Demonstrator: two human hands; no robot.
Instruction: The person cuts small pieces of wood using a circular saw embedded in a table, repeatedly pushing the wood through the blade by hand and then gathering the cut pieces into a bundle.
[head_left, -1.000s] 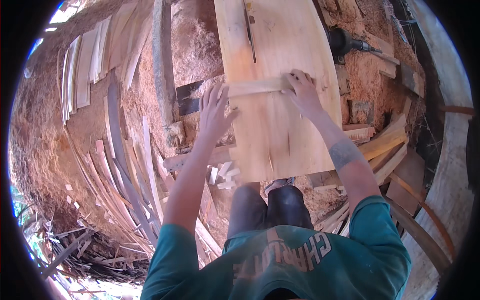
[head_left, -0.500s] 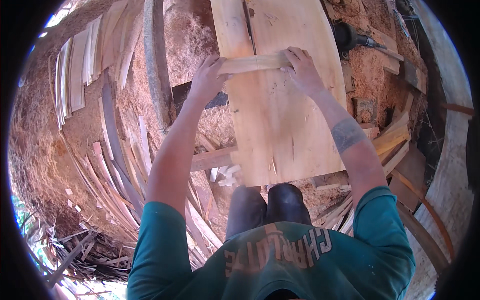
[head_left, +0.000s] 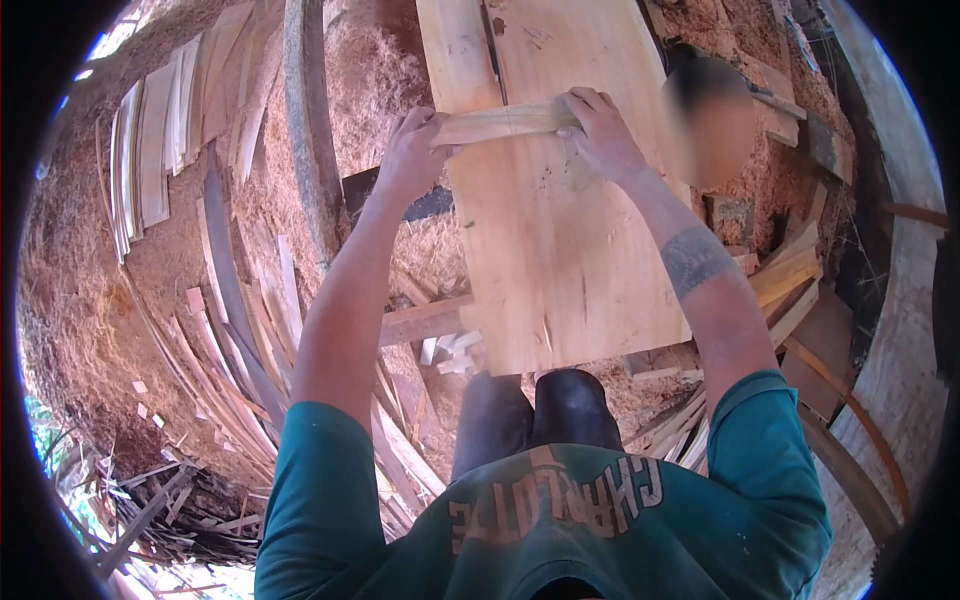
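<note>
Your left hand (head_left: 410,158) and right hand (head_left: 606,138) grip by its ends the pale, flat wooden strip (head_left: 505,123) between them, likely light and stiff.

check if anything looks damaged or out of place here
Beyond the wood slat, a long dark slit marks the wooden tabletop; whether damage or deliberate is unclear. Pale wood offcuts lie scattered by the tabletop's near left corner, looking spilled.

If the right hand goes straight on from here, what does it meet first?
Beyond the wooden strip that the right hand holds, likely the far part of the wide board; nothing seems to stand up there, though depth is unclear, so it might only skim above.
</note>
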